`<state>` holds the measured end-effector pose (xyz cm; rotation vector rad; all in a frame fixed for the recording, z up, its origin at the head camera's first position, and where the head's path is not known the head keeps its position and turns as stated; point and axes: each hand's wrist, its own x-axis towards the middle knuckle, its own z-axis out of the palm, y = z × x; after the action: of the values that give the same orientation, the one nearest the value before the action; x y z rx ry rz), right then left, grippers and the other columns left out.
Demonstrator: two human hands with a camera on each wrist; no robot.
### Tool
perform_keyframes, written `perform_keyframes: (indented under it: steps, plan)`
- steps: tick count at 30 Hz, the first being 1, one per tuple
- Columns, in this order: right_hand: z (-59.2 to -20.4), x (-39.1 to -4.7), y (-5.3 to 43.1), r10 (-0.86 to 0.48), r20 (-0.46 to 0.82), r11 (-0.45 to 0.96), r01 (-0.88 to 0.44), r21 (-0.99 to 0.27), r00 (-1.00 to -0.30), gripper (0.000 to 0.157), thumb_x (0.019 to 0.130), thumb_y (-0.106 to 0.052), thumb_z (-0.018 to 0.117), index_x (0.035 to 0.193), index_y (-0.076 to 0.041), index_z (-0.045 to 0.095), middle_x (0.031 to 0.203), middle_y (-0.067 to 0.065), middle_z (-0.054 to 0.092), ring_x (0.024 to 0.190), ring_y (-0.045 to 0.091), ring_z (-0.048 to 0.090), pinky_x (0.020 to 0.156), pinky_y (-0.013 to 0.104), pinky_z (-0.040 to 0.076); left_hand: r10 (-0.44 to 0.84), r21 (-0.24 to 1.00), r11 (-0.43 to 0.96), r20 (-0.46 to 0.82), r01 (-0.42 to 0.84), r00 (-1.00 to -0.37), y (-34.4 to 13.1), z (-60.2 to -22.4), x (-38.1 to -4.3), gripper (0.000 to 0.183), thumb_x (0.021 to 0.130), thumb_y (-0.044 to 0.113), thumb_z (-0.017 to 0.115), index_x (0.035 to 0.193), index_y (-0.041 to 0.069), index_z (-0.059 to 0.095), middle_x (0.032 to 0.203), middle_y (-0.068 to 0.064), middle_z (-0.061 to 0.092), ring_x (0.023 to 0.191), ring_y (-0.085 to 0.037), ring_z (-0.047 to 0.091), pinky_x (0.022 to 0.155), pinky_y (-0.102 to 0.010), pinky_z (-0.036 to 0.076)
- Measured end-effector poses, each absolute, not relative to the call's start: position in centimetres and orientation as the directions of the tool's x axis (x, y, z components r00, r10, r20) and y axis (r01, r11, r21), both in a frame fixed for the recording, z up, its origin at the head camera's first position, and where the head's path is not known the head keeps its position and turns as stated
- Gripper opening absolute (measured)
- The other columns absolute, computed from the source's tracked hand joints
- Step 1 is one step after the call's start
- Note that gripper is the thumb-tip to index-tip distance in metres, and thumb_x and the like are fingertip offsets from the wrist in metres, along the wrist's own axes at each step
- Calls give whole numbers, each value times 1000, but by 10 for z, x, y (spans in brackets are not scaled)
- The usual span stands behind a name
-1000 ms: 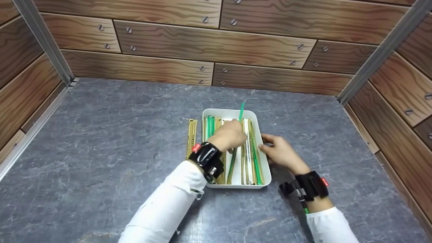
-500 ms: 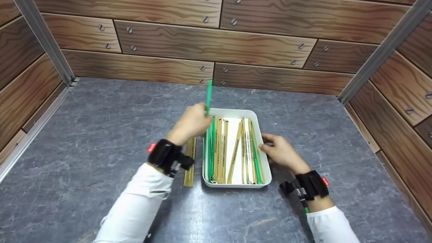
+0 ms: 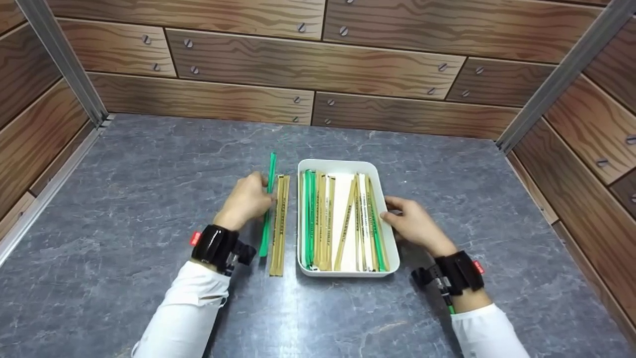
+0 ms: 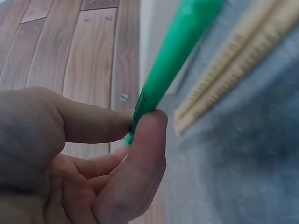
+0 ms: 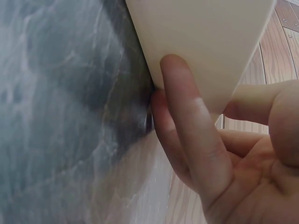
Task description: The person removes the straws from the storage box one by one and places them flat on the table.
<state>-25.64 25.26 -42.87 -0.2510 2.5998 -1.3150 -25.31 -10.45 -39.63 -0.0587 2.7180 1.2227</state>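
Left hand [image 3: 244, 201] pinches a green stick [image 3: 265, 236] between thumb and fingers, just left of two tan sticks [image 3: 279, 233] lying side by side on the grey table [image 3: 149, 219] – whether the green one touches the tabletop, I cannot tell. Next comes a white tray [image 3: 348, 274], holding green sticks [image 3: 310, 219] by its left wall, then a tan and white group [image 3: 324, 223], a slanting tan stick [image 3: 344, 231] and a mixed row [image 3: 366, 223]. Right hand [image 3: 416, 224] rests against the tray's right side – fingers fairly straight, touching the outer wall.
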Motion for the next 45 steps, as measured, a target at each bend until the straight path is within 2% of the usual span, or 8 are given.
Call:
perform_keyframes:
  steps: [6,13,21,29,39,45]
  plan:
    - [-428,-256,252,-241,-109,592,-57,-804,-964,55,103,-8,56,152,11,40,140,32,58,98,28,72,62,33,63,7,724,674,-209,-150,-978,-105,-414,-251,19,93,1,65,111,-4,57,96,-20,66,57,-21,64,55,-36,61]
    - [-428,-255,252,-238,-111,594,-54,-803,-965,54,103,-8,56,152,10,41,138,31,59,95,27,72,61,34,63,-8,701,688,-255,-190,-967,-102,-423,-248,6,92,-3,62,97,-2,59,86,-17,67,51,-19,62,48,-32,58]
    - [-428,-256,252,-244,-131,575,-35,-818,-961,54,104,-8,55,153,9,41,138,31,59,93,26,73,64,36,64,-12,678,716,-227,-167,-974,-98,-424,-246,6,91,0,64,95,0,59,83,-16,66,46,-16,57,40,-28,51]
    - [-428,-256,252,-239,-122,589,-44,-807,-963,54,104,-8,55,153,9,41,138,31,59,93,26,72,63,35,64,-5,683,712,-225,-161,-974,-97,-424,-243,5,93,2,64,94,0,60,80,-14,66,46,-15,56,39,-27,49]
    - [-429,-256,251,-232,-113,613,-56,-788,-966,55,103,-10,57,152,9,42,137,30,60,96,27,72,61,33,63,-15,682,715,-203,-152,-979,-93,-428,-243,10,87,-8,61,93,-1,60,81,-15,65,50,-18,59,41,-28,52]
    - [-428,-256,251,-237,-118,595,-48,-802,-964,54,103,-9,56,152,9,41,139,31,59,95,27,72,63,34,64,0,675,730,-157,-107,-988,-90,-428,-243,12,79,-10,58,86,-1,61,79,-16,65,49,-19,60,40,-28,51]
